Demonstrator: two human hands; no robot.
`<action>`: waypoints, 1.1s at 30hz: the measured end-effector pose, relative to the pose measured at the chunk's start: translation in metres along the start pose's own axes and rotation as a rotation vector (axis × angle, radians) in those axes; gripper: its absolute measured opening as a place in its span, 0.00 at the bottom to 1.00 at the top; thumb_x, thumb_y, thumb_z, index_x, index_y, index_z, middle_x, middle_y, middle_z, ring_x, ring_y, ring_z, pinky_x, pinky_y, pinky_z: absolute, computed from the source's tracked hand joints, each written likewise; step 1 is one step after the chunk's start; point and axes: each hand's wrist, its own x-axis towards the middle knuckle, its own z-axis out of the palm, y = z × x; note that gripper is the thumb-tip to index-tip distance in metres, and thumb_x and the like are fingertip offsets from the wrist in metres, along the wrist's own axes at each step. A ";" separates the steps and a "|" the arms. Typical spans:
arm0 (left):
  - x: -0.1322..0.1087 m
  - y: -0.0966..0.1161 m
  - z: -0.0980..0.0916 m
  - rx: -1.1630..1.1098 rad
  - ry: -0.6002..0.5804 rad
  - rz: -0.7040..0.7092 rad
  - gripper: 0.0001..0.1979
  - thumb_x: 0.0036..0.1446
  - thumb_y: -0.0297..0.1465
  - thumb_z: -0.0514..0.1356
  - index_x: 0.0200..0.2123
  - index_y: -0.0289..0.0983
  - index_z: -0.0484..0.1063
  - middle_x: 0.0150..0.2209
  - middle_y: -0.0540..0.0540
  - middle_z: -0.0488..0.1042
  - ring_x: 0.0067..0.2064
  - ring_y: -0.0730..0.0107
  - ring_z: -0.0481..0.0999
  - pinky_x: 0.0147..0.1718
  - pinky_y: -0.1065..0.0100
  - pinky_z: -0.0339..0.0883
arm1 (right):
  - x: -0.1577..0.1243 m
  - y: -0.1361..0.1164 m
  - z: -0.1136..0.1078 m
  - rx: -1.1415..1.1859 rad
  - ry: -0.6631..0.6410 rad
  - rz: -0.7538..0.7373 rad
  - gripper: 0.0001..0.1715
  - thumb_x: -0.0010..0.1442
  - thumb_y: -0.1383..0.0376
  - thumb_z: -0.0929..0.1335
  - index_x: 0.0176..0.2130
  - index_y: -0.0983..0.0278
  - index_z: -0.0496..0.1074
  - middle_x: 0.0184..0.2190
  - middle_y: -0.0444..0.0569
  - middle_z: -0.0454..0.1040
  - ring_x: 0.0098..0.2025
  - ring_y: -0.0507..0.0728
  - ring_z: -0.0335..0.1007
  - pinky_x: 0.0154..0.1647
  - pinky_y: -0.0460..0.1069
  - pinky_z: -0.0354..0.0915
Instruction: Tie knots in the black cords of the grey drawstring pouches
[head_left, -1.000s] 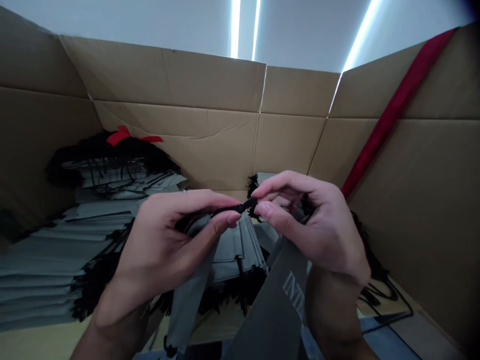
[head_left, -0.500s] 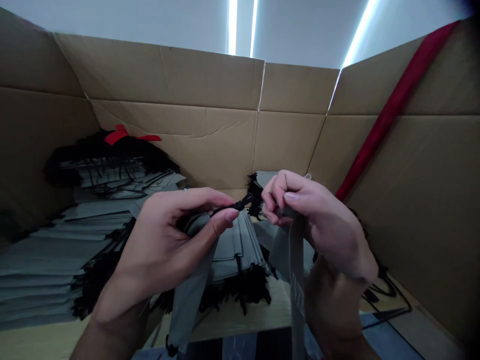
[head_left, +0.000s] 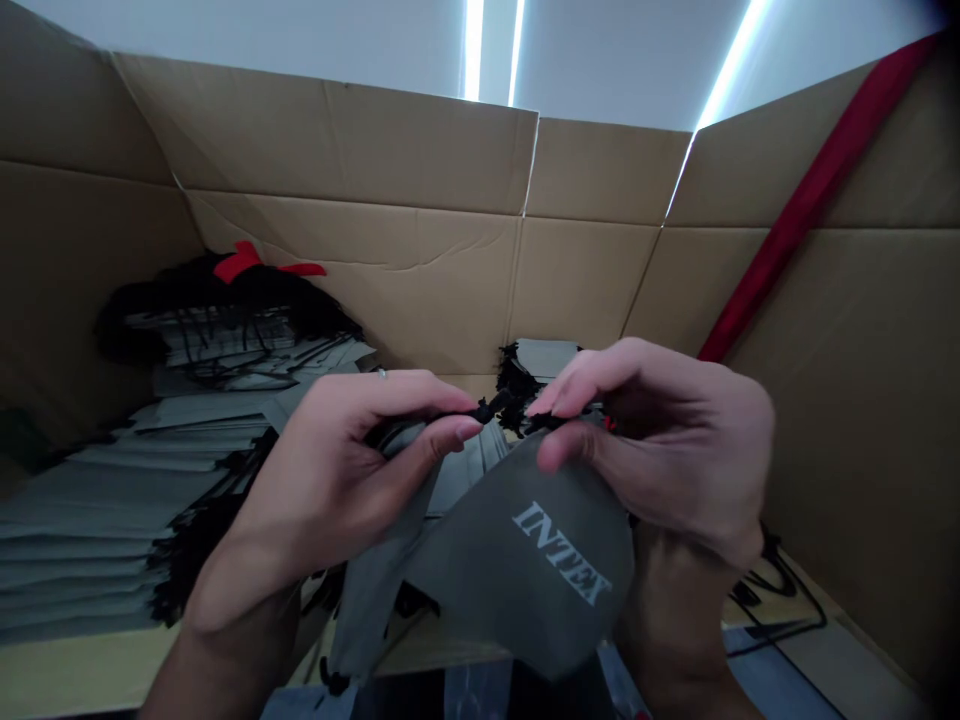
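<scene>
My left hand, a ring on one finger, pinches a knotted black cord between thumb and forefinger. From its palm hangs a folded grey fabric bag. Facing it, my right hand is closed on the black-corded top edge of a grey drawstring bag, which hangs spread with "INTEX" in white letters across it. The fingertips of the two hands are a short gap apart. A spot of red shows beside the right fingers. Part of a bag stack behind is hidden by the hanging bag.
Tall piles of grey bags with black cord ends fill the left, topped by a black bundle with a red strip. A smaller stack stands at the back. Cardboard walls enclose the table; black cables lie right.
My right hand has turned and now grips the bag's corded top, and the bag has swung flat so its lettering shows. My left hand keeps its pinch nearly unmoved.
</scene>
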 end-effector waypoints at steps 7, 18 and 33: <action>0.001 -0.004 0.006 -0.019 -0.083 0.107 0.06 0.76 0.23 0.70 0.46 0.37 0.89 0.37 0.51 0.90 0.34 0.77 0.85 0.38 0.79 0.76 | 0.004 -0.002 -0.006 -0.201 -0.016 -0.228 0.13 0.60 0.58 0.92 0.36 0.53 0.91 0.41 0.49 0.89 0.36 0.60 0.84 0.37 0.57 0.81; 0.001 -0.003 0.004 -0.018 -0.115 0.092 0.09 0.78 0.24 0.67 0.45 0.37 0.89 0.36 0.50 0.88 0.33 0.74 0.83 0.35 0.75 0.74 | 0.008 0.006 0.003 -0.172 -0.036 -0.203 0.19 0.58 0.47 0.92 0.34 0.53 0.91 0.41 0.50 0.86 0.38 0.61 0.81 0.38 0.56 0.80; -0.002 -0.005 0.005 -0.065 -0.123 0.107 0.11 0.80 0.24 0.65 0.47 0.37 0.90 0.34 0.50 0.86 0.31 0.74 0.77 0.31 0.71 0.69 | 0.013 0.010 0.001 -0.114 -0.116 -0.202 0.17 0.57 0.49 0.92 0.35 0.53 0.92 0.41 0.49 0.86 0.37 0.59 0.80 0.38 0.55 0.79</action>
